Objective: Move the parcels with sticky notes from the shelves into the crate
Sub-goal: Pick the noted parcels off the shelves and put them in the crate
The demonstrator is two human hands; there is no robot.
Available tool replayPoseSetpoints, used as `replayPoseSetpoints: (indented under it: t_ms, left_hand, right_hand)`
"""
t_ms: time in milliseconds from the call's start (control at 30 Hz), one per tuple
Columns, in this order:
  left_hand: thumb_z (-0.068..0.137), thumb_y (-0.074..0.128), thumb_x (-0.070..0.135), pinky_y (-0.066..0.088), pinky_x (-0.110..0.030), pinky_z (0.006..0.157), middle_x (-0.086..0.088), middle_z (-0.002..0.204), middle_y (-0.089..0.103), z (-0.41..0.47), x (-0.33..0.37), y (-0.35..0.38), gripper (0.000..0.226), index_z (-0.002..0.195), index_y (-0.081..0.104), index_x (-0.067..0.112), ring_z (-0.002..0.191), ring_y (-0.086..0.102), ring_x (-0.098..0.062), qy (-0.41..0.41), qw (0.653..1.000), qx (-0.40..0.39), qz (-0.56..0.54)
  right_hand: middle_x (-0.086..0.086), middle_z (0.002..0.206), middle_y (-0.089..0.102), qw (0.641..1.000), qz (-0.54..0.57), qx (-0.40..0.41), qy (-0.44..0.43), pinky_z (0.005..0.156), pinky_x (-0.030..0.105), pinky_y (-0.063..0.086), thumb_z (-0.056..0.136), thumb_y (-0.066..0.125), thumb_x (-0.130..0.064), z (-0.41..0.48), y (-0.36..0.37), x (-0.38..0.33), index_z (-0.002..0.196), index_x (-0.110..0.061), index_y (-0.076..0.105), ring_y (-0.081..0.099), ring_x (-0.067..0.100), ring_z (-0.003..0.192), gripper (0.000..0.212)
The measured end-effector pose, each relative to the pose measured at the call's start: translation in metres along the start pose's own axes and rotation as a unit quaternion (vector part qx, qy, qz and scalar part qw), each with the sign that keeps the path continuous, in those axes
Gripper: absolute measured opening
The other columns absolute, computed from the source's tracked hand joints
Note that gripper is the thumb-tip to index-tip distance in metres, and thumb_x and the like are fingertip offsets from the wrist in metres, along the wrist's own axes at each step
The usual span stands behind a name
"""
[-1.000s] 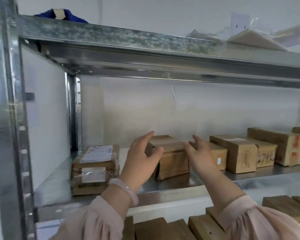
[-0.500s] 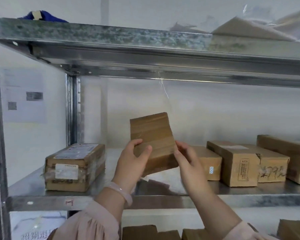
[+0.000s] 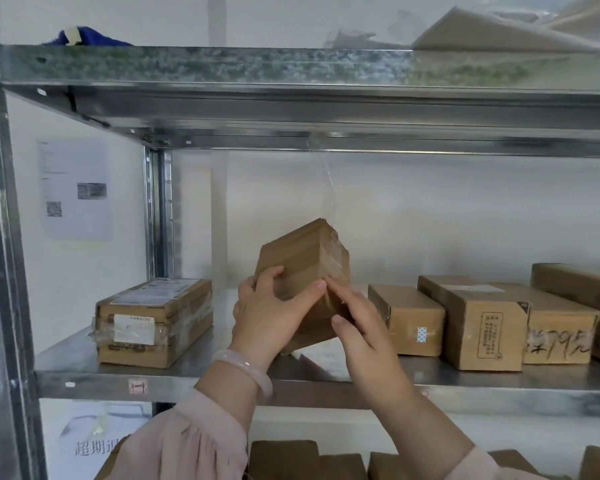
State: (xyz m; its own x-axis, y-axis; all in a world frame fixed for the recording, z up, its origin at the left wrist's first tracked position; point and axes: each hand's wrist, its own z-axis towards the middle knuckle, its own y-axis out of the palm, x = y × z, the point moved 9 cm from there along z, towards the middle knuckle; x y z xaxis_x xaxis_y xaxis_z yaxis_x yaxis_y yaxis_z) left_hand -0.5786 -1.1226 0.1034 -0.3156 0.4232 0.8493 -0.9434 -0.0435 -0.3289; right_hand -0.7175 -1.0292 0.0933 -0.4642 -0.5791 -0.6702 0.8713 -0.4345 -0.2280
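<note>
Metal shelf [image 3: 291, 380], open room mid-span between the taped box [image 3: 155, 322] on the left and the row of boxes [image 3: 478, 330] on the right, one scrawled "79". The parcel [image 3: 303, 258] is up over that gap, tilted, long axis near upright. Left hand [image 3: 267, 317] and right hand [image 3: 361, 329] both curl their fingers round it.

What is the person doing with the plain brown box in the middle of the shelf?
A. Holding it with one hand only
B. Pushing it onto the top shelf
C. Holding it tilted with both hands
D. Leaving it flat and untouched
C: the left hand and the right hand both grip the parcel, which is tipped up on a slant.
</note>
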Motion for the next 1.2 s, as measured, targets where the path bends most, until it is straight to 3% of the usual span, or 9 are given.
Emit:
replayPoseSetpoints:
  t_ms: [233,367,467,567,667,800,933,1067,1200]
  left_hand:
    - [0.052,0.059,0.074,0.042,-0.042,0.106,0.006,0.14,0.037,-0.004,-0.007,-0.01,0.072,0.121,0.051,0.057,0.128,0.042,-0.019,0.02,0.994,0.016,-0.108]
    - [0.059,0.052,0.072,0.036,-0.042,0.112,0.008,0.145,0.039,-0.015,-0.001,-0.011,0.077,0.133,0.047,0.052,0.134,0.038,-0.016,0.062,0.992,0.003,-0.111]
    - [0.072,0.042,0.067,0.037,-0.045,0.111,0.007,0.142,0.047,-0.018,0.007,-0.014,0.072,0.141,0.044,0.045,0.131,0.041,-0.017,0.097,0.992,-0.012,-0.082]
    - [0.093,0.053,0.038,0.045,-0.015,0.095,0.01,0.122,0.056,-0.028,0.02,-0.029,0.041,0.134,0.05,0.046,0.115,0.05,0.0,0.173,0.981,0.035,-0.077]
    - [0.095,0.058,0.025,0.047,-0.005,0.078,0.036,0.113,0.056,-0.038,0.022,-0.035,0.05,0.123,0.041,0.063,0.108,0.054,0.011,0.184,0.976,0.048,-0.101]
    - [0.072,0.078,0.049,0.045,-0.004,0.08,0.031,0.122,0.055,-0.043,0.018,-0.035,0.079,0.139,0.037,0.049,0.108,0.054,0.016,0.161,0.976,0.025,-0.147]
    - [0.069,0.084,0.038,0.042,0.002,0.073,0.037,0.115,0.054,-0.043,0.002,-0.04,0.089,0.143,0.034,0.042,0.102,0.054,0.021,0.111,0.975,0.033,-0.188]
    - [0.066,0.079,0.046,0.05,-0.022,0.092,0.021,0.129,0.058,-0.051,-0.022,-0.058,0.086,0.141,0.037,0.046,0.113,0.058,0.005,0.066,0.965,0.039,-0.251]
    - [0.067,0.075,0.046,0.049,-0.048,0.1,0.003,0.132,0.062,-0.065,-0.049,-0.071,0.078,0.138,0.042,0.047,0.118,0.062,-0.02,0.033,0.942,0.007,-0.333]
  right_hand:
    - [-0.032,0.138,0.037,0.992,0.059,0.065,0.085,0.09,0.009,0.032,0.099,0.046,-0.036,0.007,-0.016,0.012,0.139,-0.055,0.035,0.035,-0.009,0.13,0.045]
    - [-0.015,0.131,0.055,0.976,0.138,0.014,0.17,0.102,0.027,0.042,0.098,0.052,-0.033,0.011,-0.001,0.027,0.146,-0.036,0.035,0.053,0.007,0.121,0.051]
    - [-0.023,0.127,0.056,0.985,0.131,0.021,0.113,0.101,0.024,0.043,0.098,0.054,-0.028,0.011,0.001,0.015,0.144,-0.042,0.035,0.053,-0.002,0.118,0.053]
    - [-0.03,0.127,0.057,0.988,0.137,0.023,0.062,0.092,0.013,0.046,0.097,0.055,-0.023,0.009,0.0,0.002,0.144,-0.046,0.033,0.053,-0.01,0.116,0.057]
    - [-0.035,0.13,0.052,0.993,0.116,0.011,0.02,0.094,0.01,0.045,0.099,0.052,-0.023,0.003,0.004,-0.012,0.141,-0.052,0.036,0.048,-0.013,0.12,0.053]
    - [-0.025,0.148,0.037,0.997,0.068,0.005,-0.043,0.115,0.042,0.031,0.101,0.047,-0.024,-0.007,0.015,-0.032,0.143,-0.043,0.039,0.031,0.0,0.139,0.047]
    - [-0.041,0.142,0.031,0.997,-0.02,-0.015,-0.077,0.115,0.029,0.025,0.092,0.036,-0.052,-0.012,0.033,-0.048,0.132,-0.062,0.038,0.024,-0.006,0.138,0.041]
    - [-0.027,0.144,0.039,0.994,-0.009,0.005,-0.113,0.104,0.007,0.029,0.095,0.043,-0.038,-0.019,0.034,-0.055,0.137,-0.046,0.043,0.03,-0.007,0.135,0.042]
    - [-0.022,0.155,0.018,0.993,-0.087,0.024,-0.073,0.111,0.031,0.033,0.095,0.051,-0.041,-0.027,0.039,-0.043,0.137,-0.057,0.037,0.021,0.002,0.142,0.047]
